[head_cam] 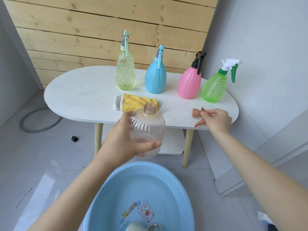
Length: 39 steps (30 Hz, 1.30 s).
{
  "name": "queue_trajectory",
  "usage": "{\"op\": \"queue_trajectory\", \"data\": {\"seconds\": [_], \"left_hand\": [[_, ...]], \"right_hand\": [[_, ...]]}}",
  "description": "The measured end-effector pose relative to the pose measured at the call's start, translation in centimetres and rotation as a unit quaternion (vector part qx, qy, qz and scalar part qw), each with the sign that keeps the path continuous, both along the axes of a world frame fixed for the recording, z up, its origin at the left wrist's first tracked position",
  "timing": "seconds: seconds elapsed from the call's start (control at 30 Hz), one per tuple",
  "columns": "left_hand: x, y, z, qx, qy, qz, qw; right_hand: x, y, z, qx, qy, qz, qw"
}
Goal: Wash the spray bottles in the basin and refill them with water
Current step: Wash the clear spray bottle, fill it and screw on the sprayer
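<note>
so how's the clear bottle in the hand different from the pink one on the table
The clear bottle is see-through with a bare threaded neck; the pink bottle is opaque and wears a black spray head. The clear bottle is gripped by the left hand, off the table; the pink bottle stands upright on it. Both have rounded, ribbed bodies.

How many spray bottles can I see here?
5. On the white table: yellow-green bottle, blue bottle, pink bottle, green bottle. The left hand holds a headless clear bottle.
</note>
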<state>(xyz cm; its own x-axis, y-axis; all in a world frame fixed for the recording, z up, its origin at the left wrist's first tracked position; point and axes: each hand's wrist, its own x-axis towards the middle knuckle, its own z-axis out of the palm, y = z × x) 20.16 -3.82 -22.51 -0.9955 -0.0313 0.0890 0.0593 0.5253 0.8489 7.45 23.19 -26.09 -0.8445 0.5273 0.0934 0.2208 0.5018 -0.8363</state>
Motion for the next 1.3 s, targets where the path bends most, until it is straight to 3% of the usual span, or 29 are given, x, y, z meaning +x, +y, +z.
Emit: {"op": "queue_trajectory", "data": {"seconds": [0.37, 0.73, 1.0, 1.17, 1.3], "left_hand": [[-0.1, -0.3, -0.7, -0.014, -0.032, 0.006, 0.999], [0.1, -0.8, -0.9, 0.004, -0.03, 0.007, 1.0], [1.7, -1.2, 0.4, 0.083, -0.043, 0.007, 0.996], [3.5, -1.6, 1.5, 0.157, -0.022, 0.002, 0.987], [5.1, -1.9, 2.8, 0.189, -0.057, -0.008, 0.98]], "right_hand": [[-1.4, -0.7, -1.2, 0.066, 0.023, -0.044, 0.997], [3.2, -3.1, 0.9, 0.041, 0.139, 0.124, 0.982], [11.2, -8.5, 6.3, -0.028, 0.031, 0.375, 0.926], [14.8, -10.7, 7.9, -0.082, -0.04, 0.411, 0.907], [16.0, -11.2, 8.3, 0.001, -0.052, 0.419, 0.906]]}}
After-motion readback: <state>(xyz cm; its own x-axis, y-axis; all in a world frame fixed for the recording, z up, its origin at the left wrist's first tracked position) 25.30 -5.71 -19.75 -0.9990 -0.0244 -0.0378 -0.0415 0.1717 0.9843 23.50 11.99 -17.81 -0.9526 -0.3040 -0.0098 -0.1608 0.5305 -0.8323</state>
